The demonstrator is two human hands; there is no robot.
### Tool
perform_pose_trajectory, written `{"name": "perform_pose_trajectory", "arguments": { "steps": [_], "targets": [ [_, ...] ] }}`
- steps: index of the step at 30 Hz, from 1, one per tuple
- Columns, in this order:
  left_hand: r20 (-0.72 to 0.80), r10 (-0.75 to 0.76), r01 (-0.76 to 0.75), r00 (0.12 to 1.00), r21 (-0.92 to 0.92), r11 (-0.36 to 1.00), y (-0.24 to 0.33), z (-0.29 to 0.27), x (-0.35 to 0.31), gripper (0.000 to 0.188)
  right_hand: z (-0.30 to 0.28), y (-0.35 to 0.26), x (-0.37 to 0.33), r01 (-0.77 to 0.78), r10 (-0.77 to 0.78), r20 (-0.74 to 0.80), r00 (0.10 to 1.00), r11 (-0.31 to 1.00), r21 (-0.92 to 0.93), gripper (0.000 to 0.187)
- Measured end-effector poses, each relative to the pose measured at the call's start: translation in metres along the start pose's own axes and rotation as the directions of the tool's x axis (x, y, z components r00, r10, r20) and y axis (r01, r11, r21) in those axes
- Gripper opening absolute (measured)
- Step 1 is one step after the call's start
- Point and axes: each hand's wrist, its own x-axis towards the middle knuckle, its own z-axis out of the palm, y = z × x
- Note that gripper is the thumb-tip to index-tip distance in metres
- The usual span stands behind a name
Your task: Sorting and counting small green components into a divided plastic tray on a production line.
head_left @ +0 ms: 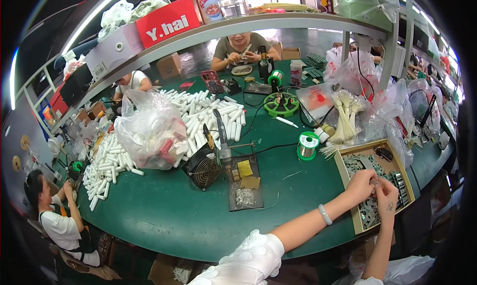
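Broadly, a dark-green worktop (169,213) bears a shallow yellow cardboard box (351,205); a white tube light (94,19) glows far beyond it; above it, left hand (361,186) and right hand (386,194), nearly closed, pinch a small greyish piece (373,182)

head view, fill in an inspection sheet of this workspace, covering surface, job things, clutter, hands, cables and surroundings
Surface: green table, with a dark plate bearing metal bits
Job's things: open tray at the right side, holding small circuit boards
Clutter: heap of white cylinders, plastic bag beside it, small fan, solder spool, bundle of pale wires
Hands: left hand and right hand close together over the tray, fingertips meeting; anything pinched is too small to tell
Cables: black cable lying between the plate and the solder spool
Surroundings: loaded shelf above; one co-worker across the table, others leftward
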Motion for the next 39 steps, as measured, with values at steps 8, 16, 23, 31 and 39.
{"name": "perform_pose_trajectory", "arguments": {
  "steps": [8, 16, 23, 31, 39],
  "targets": [
    [0.043, -0.057, 0.058, 0.997, -0.032, 0.998, -0.001, 0.001, 0.006, 0.02, -0.01, -0.006, 0.007, 0.186, -0.191, 0.019, 0.981, 0.919, -0.349, 0.014],
    [-0.181, 0.127, -0.175, 0.975, -0.281, 0.943, 0.002, -0.005, 0.004, 0.013, 0.056, -0.124, 0.025, 0.1, -0.172, 0.505, 0.846, 0.981, 0.167, 0.017],
    [0.173, 0.014, 0.014, 0.985, -0.16, 0.987, -0.003, -0.005, 0.008, 0.029, 0.128, -0.184, 0.089, -0.082, -0.134, 0.671, 0.729, 0.957, 0.28, 0.022],
    [0.164, 0.04, -0.011, 0.986, -0.172, 0.985, 0.007, -0.013, 0.002, 0.039, 0.239, -0.169, 0.213, -0.439, 0.055, 0.674, 0.737, 0.798, 0.414, 0.029],
    [0.24, -0.141, 0.181, 0.961, -0.156, 0.971, -0.032, 0.01, -0.008, 0.03, 0.266, -0.155, 0.285, -0.41, 0.238, 0.347, 0.907, 0.687, 0.6, 0.026]
  ]
}}
